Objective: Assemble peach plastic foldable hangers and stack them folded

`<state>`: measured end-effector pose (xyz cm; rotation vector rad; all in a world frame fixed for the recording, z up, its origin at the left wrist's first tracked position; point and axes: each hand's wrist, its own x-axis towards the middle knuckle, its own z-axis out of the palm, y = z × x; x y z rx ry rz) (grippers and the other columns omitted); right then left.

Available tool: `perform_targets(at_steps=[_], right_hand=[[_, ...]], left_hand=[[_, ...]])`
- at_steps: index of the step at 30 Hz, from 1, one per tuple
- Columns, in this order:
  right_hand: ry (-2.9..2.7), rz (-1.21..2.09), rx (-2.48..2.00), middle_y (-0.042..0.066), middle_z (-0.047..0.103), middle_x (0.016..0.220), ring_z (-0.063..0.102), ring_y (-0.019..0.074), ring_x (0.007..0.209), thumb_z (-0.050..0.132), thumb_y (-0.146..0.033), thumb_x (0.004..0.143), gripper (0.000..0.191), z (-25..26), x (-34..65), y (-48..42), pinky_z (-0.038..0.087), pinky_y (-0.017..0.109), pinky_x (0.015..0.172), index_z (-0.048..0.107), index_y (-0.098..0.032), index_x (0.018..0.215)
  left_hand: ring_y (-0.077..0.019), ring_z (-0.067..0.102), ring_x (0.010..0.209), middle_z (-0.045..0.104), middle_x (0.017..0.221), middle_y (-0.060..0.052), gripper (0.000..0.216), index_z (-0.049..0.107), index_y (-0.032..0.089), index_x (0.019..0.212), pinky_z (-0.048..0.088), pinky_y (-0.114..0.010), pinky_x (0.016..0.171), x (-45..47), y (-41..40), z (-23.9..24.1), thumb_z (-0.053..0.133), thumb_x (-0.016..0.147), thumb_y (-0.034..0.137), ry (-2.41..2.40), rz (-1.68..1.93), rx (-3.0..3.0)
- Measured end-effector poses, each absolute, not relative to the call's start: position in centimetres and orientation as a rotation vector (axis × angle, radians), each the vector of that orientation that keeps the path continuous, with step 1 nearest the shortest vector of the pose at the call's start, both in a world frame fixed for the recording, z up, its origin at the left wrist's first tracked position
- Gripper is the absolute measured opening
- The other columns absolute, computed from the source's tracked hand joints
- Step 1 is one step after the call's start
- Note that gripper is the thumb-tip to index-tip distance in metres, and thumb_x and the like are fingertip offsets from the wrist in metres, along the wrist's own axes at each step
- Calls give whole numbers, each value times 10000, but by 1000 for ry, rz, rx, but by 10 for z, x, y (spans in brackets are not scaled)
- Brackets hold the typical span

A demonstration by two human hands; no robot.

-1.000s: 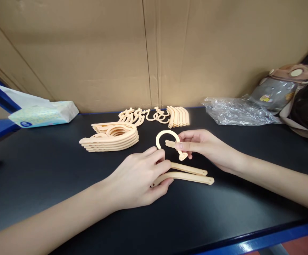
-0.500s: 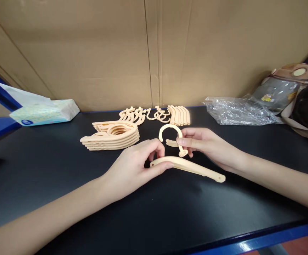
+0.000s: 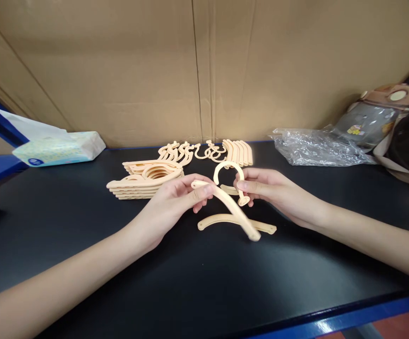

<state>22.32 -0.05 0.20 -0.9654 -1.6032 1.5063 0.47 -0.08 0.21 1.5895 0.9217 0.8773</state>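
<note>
My left hand [image 3: 179,197] pinches one end of a cream plastic hanger arm [image 3: 230,205], a slim curved bar with a hole at its tip, raised and slanting down to the right. Between the thumb and fingers of my right hand [image 3: 260,188] is a cream hanger hook [image 3: 240,176], its curve upward and its round foot below. A second hanger arm [image 3: 221,218] lies on the table, partly behind the held one. Behind the hook rests another cream piece [image 3: 228,189], partly covered by my right hand.
A stack of cream hanger parts [image 3: 144,183] stands left of my hands. Farther back lie several loose hooks [image 3: 178,153] and a row of hanger arms [image 3: 237,151]. A tissue pack [image 3: 61,149] sits at left. Clear plastic film [image 3: 320,148] and a bottle [image 3: 366,122] are at right.
My left hand has lifted one hanger arm and tilted it, uncovering another arm on the table. My right hand stays nearly in place with the hook, raised slightly.
</note>
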Motion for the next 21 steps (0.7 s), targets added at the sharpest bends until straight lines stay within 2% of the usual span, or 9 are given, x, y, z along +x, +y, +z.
perform_targets(at_steps=[6,8,11,13,17,21], right_hand=[[-1610,1493,-988,-19,536,724,487,105,689,659,-358,816,206,2,223,0,389,255,658,596,-166,781],[-1603,1494,-1002,-22,538,721,486,105,687,669,-360,803,208,2,222,0,387,257,656,598,-167,778],[-1599,1489,-1018,-27,530,711,480,103,678,674,-366,798,216,3,221,-1,385,256,656,596,-166,769],[-1598,1485,-1013,-27,524,715,475,103,678,670,-362,802,212,4,222,-1,383,255,658,596,-166,770],[-1596,1482,-992,-20,521,733,468,109,684,658,-362,812,206,2,223,-1,381,256,656,598,-168,783],[-1610,1483,-966,-22,521,735,469,108,690,651,-362,823,203,1,224,0,388,253,662,596,-171,781]], left_hand=[[-111,548,703,566,767,-15,310,585,154,822,500,-229,639,7,-2,2,502,939,429,913,858,1480],[-107,563,654,578,757,-17,368,553,152,801,505,-232,604,8,-3,3,464,948,478,915,817,1432],[-67,447,479,470,614,42,384,480,167,765,424,-197,466,9,-3,3,428,957,497,957,765,1459],[-59,360,444,391,564,67,376,474,173,785,340,-183,422,8,-4,3,391,971,490,1016,735,1582],[-83,361,516,389,598,63,342,515,181,844,309,-210,479,5,-6,1,401,962,481,1146,601,1969],[-94,377,521,406,593,64,338,479,193,759,260,-231,482,5,-11,1,428,945,470,1262,431,2247]])
